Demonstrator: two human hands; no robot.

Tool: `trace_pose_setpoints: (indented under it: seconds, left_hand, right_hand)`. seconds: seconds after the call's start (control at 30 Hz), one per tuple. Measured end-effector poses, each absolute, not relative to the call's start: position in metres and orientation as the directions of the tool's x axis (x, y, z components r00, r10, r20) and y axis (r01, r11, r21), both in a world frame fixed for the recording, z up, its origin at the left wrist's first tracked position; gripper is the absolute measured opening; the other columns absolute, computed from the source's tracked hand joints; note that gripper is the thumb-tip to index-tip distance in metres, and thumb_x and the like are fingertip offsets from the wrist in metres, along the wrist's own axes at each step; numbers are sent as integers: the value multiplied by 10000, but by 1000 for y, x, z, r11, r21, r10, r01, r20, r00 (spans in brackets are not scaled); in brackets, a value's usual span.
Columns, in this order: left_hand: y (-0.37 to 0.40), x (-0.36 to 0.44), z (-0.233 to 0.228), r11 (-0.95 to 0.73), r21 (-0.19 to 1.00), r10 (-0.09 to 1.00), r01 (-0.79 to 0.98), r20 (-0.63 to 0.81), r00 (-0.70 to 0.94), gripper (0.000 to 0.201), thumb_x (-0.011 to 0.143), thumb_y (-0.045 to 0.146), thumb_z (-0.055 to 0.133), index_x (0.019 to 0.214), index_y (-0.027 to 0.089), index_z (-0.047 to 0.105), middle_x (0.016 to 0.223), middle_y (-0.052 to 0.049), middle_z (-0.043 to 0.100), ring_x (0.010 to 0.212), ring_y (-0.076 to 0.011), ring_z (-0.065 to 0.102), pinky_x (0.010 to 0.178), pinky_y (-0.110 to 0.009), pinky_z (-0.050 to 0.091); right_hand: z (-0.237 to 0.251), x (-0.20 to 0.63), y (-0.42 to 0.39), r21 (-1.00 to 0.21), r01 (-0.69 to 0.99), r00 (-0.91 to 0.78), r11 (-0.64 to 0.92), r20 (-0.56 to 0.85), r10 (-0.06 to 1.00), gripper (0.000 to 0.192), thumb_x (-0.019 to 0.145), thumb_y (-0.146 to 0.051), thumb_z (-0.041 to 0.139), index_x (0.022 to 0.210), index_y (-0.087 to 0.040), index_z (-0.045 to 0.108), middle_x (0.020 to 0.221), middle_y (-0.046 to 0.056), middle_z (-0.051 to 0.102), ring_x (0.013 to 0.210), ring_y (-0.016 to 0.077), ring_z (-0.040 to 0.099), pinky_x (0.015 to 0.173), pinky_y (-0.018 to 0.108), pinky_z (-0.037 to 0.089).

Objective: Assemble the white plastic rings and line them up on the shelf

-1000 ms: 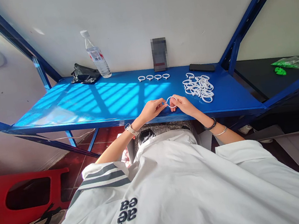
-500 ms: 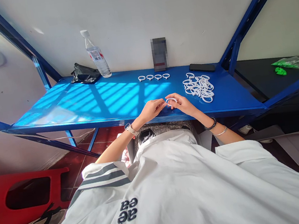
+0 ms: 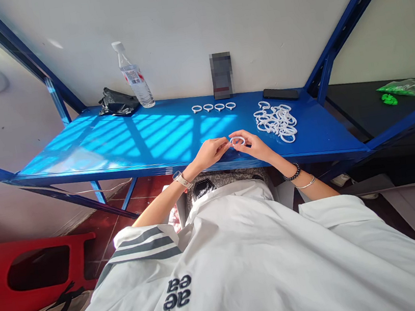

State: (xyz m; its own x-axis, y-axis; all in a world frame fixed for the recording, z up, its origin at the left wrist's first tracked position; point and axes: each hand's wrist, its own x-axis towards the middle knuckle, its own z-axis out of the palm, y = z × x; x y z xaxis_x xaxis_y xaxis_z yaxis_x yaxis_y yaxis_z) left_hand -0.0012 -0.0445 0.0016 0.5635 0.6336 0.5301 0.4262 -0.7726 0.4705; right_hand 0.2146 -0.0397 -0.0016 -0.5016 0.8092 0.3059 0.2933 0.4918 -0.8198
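Above the front edge of the blue table [image 3: 176,152], a white plastic ring [image 3: 238,141] is held between my two hands. My right hand [image 3: 253,145] grips it with thumb and fingers curved around its right side. The fingers of my left hand [image 3: 210,152] are pinched together at the ring's left side; their tips hide what they grip there. Several similar rings, each with a small tab, stand in a short row [image 3: 213,107] farther back. To the right of my hands lies a loose pile of white rings [image 3: 277,121].
At the back stand a water bottle [image 3: 136,80] and a dark, blurred-out box [image 3: 221,76]. A black plastic bag [image 3: 118,102] lies by the bottle, and a black phone [image 3: 280,94] lies behind the pile. Blue frame posts [image 3: 353,14] rise at both sides.
The fingers of my right hand have shifted slightly around the ring, which shows a little more fully now. My left hand and the other rings look unmoved.
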Motion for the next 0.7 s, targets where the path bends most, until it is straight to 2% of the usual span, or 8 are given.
trace_pose_setpoints:
  seconds: [0.23,0.7]
  left_hand:
    - [-45,0,3,-771,456,637,445,531,559,514,1022,547,299,696,177,442,564,15,442,491,-98,330,519,-253,253]
    - [-45,0,2,-772,449,635,449,532,559,514,1018,554,302,677,185,411,571,18,422,499,-101,319,517,-258,245]
  right_hand:
    - [-2,214,-39,-810,318,-502,494,298,812,461,889,-576,580,1202,-238,583,1076,83,668,891,213,648,720,329,575]
    - [-4,216,-38,-811,318,-507,491,292,811,442,892,-557,591,1208,-248,588,1092,78,667,921,218,647,733,338,585]
